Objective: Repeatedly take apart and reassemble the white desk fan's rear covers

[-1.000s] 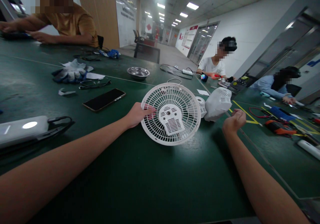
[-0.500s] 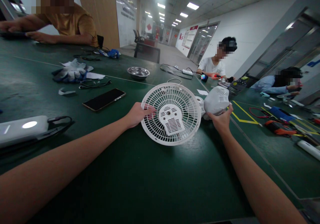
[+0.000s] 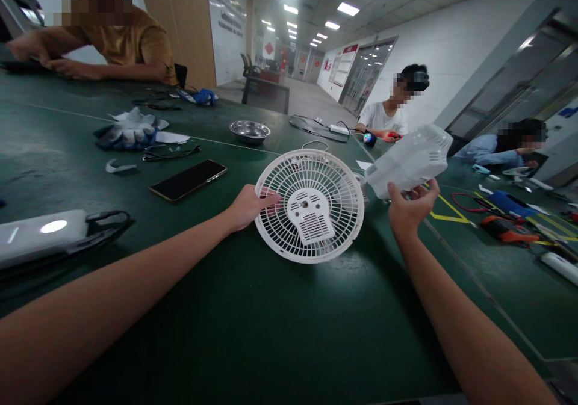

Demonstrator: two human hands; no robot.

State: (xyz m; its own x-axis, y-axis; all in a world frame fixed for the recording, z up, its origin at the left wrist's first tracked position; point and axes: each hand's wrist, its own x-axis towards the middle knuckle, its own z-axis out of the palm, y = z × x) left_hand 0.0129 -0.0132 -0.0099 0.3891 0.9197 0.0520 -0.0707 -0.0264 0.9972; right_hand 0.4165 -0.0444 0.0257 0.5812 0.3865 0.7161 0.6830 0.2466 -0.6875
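Note:
A round white fan grille (image 3: 309,205) lies flat on the green table (image 3: 253,327), with a vented plate at its middle. My left hand (image 3: 250,205) rests at its left rim, fingers curled onto the ribs. My right hand (image 3: 410,207) is closed round the underside of a white plastic fan housing (image 3: 409,160) and holds it in the air to the right of the grille, tilted. A small white round part (image 3: 361,183) sits on the table behind the grille's right edge, partly hidden.
A black phone (image 3: 188,179), a steel bowl (image 3: 249,131), gloves (image 3: 129,134) and a white power bank (image 3: 38,234) with cable lie to the left. Red tools (image 3: 506,227) and cables lie right. Three other people sit around the table.
My right hand reached in, took hold of the white housing that lay beside the grille, and lifted it up and to the right. My left hand has stayed on the grille.

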